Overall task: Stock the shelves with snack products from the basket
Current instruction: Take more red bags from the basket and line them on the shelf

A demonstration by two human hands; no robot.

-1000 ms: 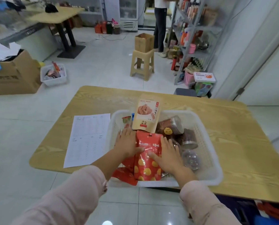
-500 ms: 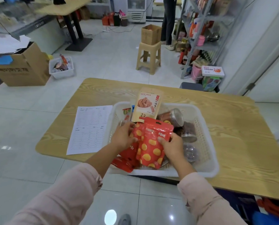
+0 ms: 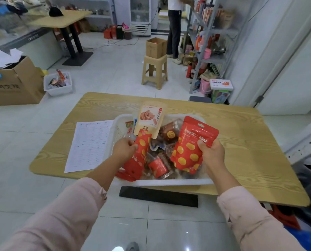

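1. Far left of the worktop (image 3: 250, 151): one printed sheet (image 3: 89, 144), flat, just beside the left wall of the white basket (image 3: 169, 182).
2. Left hand (image 3: 124, 149) grips a red spotted pouch (image 3: 140, 154) near its top edge. The pouch sits low in the basket, its lower end among the other goods.
3. Mid basket: a beige pouch (image 3: 150, 118) stands upright at the far wall, and clear jars (image 3: 169, 132) lie on their sides below it.
4. Right hand (image 3: 212, 153) has its fingers curled round the right edge of a second red spotted pouch (image 3: 192, 145), raised over the basket's right half. Can't tell if its bottom clears the pile.
5. Far right, across the floor: shelf rack (image 3: 212, 58), partly stocked, well apart from the worktop. A person (image 3: 174, 33) stands at it.
6. Step, my read: picking out of the basket. Early in the task, since the basket looks mostly full.
7. Next move calls for lifting the left pouch free, then carrying both to the rack. The stool (image 3: 154, 73) with a carton (image 3: 155, 47) on it stands near that route.
8. Counts:
   - Spotted pouches: 2 held, plus a red pack (image 3: 126, 175) flat at the near-left corner, possibly a third.
   - Beige pouch: 1.
   - Jars: at least 3, and the pile hides the rest.
   - Sheet: 1.
   - Basket: 1.
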